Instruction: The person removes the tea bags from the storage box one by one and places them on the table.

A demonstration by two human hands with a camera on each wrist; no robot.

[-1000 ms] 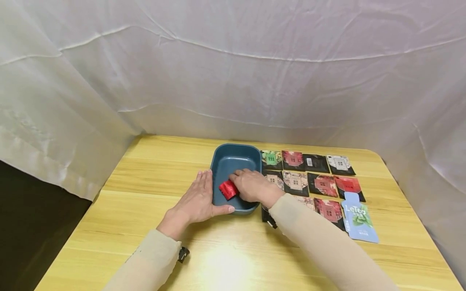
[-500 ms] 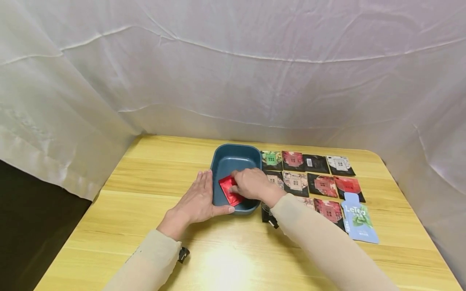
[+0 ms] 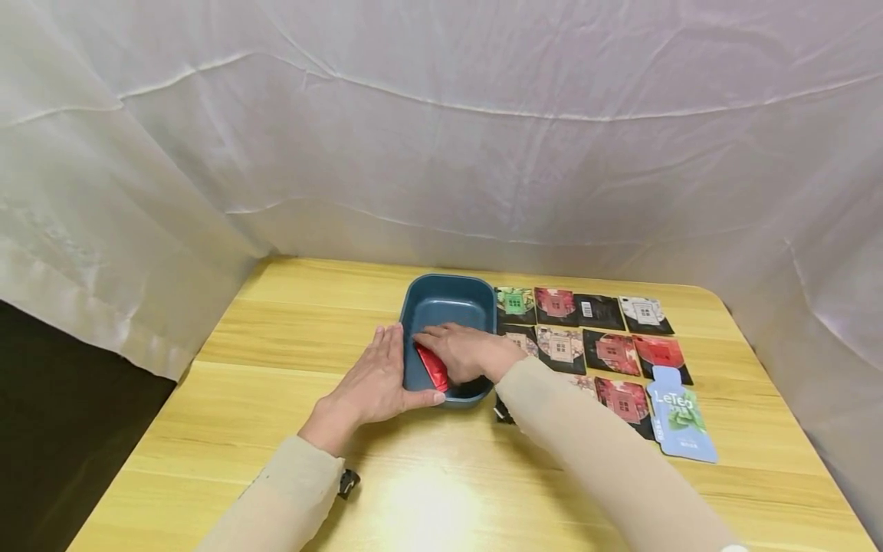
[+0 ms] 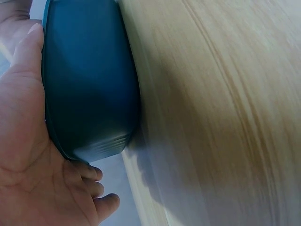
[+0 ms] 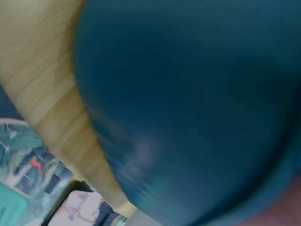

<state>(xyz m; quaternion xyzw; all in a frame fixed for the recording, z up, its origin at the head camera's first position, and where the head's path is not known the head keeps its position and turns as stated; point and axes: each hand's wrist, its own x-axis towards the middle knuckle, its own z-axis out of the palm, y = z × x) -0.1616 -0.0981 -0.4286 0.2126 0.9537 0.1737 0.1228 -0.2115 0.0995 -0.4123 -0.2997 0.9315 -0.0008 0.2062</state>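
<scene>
Your right hand (image 3: pixel 464 353) is inside the blue tray (image 3: pixel 447 305), fingers laid out fairly straight over the red packet (image 3: pixel 432 366), which stands tilted against the tray's near-left wall; whether the thumb pinches it is hidden. Your left hand (image 3: pixel 375 377) lies flat on the worktop (image 3: pixel 290 399), palm against the tray's left wall and thumb along its near rim, bracing it.

Judgement: the step in hand is seating the red packet in the tray. The next move calls for letting it settle flat or leaning on the wall, then lifting the hand clear without dragging it out, while the tray is steadied.

The head view alone shows the packet, both hands, and the rows of packets (image 3: pixel 607 341) on the worktop right of the tray, with a light-blue pouch (image 3: pixel 679 418) nearest you. The left wrist view shows the palm (image 4: pixel 28 155) contacting the tray's outer wall (image 4: pixel 89 84). The right wrist view is blurred: only tray wall (image 5: pixel 197 108) and some packet print (image 5: pixel 33 165) at the lower left.
</scene>
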